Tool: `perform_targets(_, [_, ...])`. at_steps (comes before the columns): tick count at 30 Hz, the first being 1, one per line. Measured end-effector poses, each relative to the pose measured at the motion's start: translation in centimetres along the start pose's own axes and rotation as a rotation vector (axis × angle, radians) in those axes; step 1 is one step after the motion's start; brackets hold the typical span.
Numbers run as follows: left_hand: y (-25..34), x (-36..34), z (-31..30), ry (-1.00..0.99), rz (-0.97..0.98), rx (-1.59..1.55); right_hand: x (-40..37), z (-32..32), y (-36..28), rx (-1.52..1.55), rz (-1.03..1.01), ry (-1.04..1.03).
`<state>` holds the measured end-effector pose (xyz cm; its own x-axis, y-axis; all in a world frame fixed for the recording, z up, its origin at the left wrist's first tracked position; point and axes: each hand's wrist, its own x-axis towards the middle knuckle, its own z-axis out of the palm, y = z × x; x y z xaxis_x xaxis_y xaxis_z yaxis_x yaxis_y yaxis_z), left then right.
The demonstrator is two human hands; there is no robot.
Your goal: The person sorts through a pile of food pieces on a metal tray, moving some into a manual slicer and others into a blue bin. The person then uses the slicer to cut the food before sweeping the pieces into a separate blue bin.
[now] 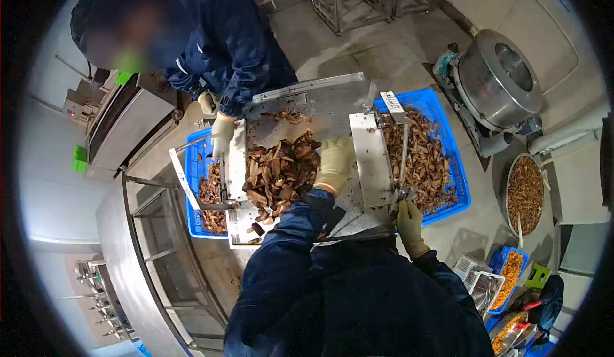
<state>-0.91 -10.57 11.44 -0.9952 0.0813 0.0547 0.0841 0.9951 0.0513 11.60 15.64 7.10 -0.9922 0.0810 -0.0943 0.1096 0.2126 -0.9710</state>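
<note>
A heap of brown, chunky dried pieces, perhaps sliced mushrooms, lies on a metal worktable. My gloved left hand rests at the heap's right edge, back upward and fingers stretched forward; what lies under the palm is hidden. At the right side of the table, my gloved right hand is closed around the handle end of a hinged cutter blade. A white board lies between the two hands. Beneath that cutter, a blue crate holds many cut brown pieces.
A co-worker stands across the table, gloved hands near a second cutter arm. Another blue crate sits below it. A steel drum machine, a round tray of pieces and a crate of orange pieces stand to the right.
</note>
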Motion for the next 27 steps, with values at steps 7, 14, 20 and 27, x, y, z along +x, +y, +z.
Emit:
perform_targets(7, [-8.0,-1.4,4.0,-0.03,-0.189,0.199,-0.3,0.0,-1.6,0.074,0.106,-0.034])
perform_targets(14, [-4.8,-1.3,-0.6,-0.014,-0.187,-0.034,0.0,0.4,-1.4,0.022,-0.004,0.052])
perform_targets(20, [3.8,-1.1,3.1,-0.123,-0.397,-1.207,-0.3,0.9,-4.3,0.166,0.051,0.145])
perform_targets(27, [7.8,-0.5,14.2,-0.232,-0.528,-1.532,1.0,-1.0,-13.4,0.219,-0.007,0.003])
